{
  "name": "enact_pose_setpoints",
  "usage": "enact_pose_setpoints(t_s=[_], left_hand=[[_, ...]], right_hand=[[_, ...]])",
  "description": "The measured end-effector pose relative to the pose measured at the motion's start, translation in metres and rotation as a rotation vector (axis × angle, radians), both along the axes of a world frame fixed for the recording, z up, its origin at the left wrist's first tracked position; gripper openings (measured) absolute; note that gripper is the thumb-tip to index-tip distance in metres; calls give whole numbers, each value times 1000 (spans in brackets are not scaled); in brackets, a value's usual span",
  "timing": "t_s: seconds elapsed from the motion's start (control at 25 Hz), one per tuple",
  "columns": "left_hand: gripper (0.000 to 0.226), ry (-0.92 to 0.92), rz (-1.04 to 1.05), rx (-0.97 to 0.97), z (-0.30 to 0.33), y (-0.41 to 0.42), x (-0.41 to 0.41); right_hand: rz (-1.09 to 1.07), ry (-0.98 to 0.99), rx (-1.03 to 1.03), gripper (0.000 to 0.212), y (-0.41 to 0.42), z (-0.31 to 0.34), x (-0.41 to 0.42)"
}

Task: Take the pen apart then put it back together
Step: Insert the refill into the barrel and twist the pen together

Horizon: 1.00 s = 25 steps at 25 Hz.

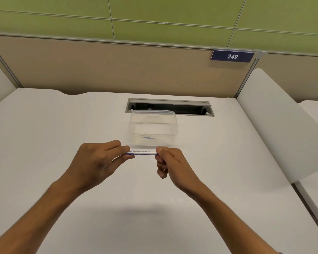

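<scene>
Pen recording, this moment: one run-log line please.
pen: horizontal above desk | left hand: pinches left end | right hand: pinches right end | clear container: behind pen | separation: cannot tell

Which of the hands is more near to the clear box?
Right. The right hand pinches the pen just below the box; the left hand holds the other end, down-left of it.

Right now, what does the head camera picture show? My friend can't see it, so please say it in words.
Two hands hold a white marker pen level above a white desk: the left hand grips one end and the right hand pinches the other. Just behind the pen sits a clear plastic box, and a sign on the divider reads 249.
</scene>
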<state>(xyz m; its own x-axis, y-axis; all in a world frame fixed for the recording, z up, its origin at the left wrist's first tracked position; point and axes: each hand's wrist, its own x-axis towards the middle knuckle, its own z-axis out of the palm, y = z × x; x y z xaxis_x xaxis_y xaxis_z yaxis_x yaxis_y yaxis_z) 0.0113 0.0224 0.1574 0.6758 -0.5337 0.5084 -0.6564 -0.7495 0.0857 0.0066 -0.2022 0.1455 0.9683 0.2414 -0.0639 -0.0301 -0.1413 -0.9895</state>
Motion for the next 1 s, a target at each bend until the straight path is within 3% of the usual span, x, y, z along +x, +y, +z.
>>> enact_pose_setpoints(t_s=[0.16,0.28,0.44,0.64,0.76,0.88,1.0], left_hand=[[29,226,-11,-207,1,4,4],[25,328,-41,-306,0,8,5],[25,287,-59,-317,3,5,2],[26,-21,-4,-55,8,1,-3],[26,-125,24,74,1,2,-4],[28,15,-1,-7,-1,3,-2],[30,213,-3,-174,-1,5,2]], right_hand=[[-62,-495,-476,36,-5,-7,-3],[-67,-701,-566,27,-8,-4,-2],[-38,-600,-416,36,-5,-6,-3],[56,-131,-23,38,-3,4,-2],[92,90,17,42,-7,7,3],[51,-61,-84,43,-6,1,1],[-33,-506,-510,37,-7,-5,-3]])
